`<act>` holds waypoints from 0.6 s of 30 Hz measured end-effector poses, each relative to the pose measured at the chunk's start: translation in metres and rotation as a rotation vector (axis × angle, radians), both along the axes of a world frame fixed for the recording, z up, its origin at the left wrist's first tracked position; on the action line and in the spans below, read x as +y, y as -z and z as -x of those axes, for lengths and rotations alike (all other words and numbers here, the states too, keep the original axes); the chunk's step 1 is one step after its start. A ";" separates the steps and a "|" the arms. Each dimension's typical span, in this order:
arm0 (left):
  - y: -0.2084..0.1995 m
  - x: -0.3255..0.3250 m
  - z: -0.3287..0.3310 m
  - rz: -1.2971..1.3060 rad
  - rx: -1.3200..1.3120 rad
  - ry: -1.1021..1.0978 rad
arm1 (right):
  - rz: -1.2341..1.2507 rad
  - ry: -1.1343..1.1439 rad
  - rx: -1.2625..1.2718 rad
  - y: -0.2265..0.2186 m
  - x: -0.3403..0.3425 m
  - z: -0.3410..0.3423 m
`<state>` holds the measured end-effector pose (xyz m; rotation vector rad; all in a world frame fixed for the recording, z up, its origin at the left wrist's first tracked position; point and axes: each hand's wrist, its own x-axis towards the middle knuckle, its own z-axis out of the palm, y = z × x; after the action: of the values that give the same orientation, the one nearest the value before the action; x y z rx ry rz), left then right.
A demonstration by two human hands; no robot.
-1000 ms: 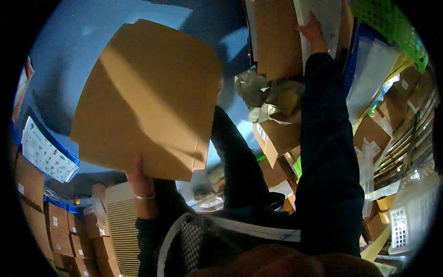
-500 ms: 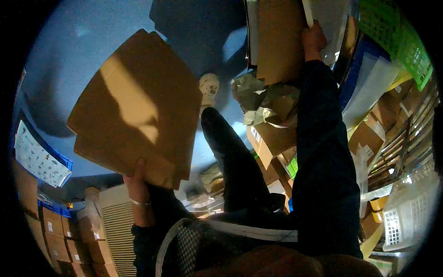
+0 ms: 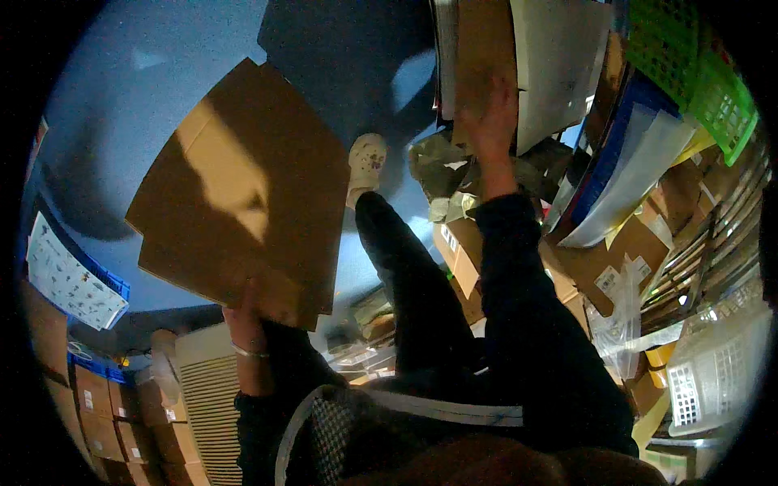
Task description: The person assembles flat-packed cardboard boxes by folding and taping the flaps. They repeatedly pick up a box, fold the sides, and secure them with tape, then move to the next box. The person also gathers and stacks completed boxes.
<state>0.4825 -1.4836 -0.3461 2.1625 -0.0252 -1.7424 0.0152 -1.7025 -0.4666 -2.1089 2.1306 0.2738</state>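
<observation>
My left hand (image 3: 245, 316) is closed on the near edge of a flattened brown cardboard box (image 3: 243, 186), which is held out over the blue floor. A patch of sunlight and shadow crosses its face. At the upper right, my right hand (image 3: 491, 134) lies against a brown cardboard sheet (image 3: 485, 44), its somewhat blurred fingers stretched out along it. That sheet stands in a row of upright boards, with a pale grey-white board (image 3: 559, 65) just right of it. Whether the fingertips pinch the sheet is hard to see.
Crumpled grey-green wrapping (image 3: 438, 162) and a cardboard box (image 3: 458, 251) lie below the boards. Green plastic crates (image 3: 717, 89) and a white basket (image 3: 709, 389) are at the right. Stacked brown boxes (image 3: 101, 417) fill the lower left. My shoe (image 3: 367, 158) rests on the blue floor.
My right hand has moved left, from the pale board's edge to the brown sheet's face. The pale board now shows more widely, tilted rightward. The left hand's cardboard has barely shifted.
</observation>
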 end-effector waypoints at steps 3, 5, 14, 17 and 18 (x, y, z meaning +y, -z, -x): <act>0.014 0.027 -0.013 0.048 -0.003 0.065 | -0.036 -0.016 0.098 0.007 0.052 0.016; 0.020 0.031 -0.012 0.057 0.059 0.055 | -0.131 0.018 0.208 0.012 0.076 0.032; 0.013 0.016 -0.007 0.080 -0.037 0.188 | -0.192 0.068 0.224 0.005 0.079 0.004; 0.015 0.008 -0.002 0.076 -0.021 0.077 | -0.160 0.130 0.066 -0.020 0.078 -0.002; 0.017 0.015 -0.006 0.041 -0.068 0.141 | -0.153 0.171 -0.004 -0.031 0.075 -0.007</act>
<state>0.4882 -1.4682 -0.3635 2.2375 -0.2338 -1.7262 0.0227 -1.6271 -0.4353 -1.8309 2.1944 0.3996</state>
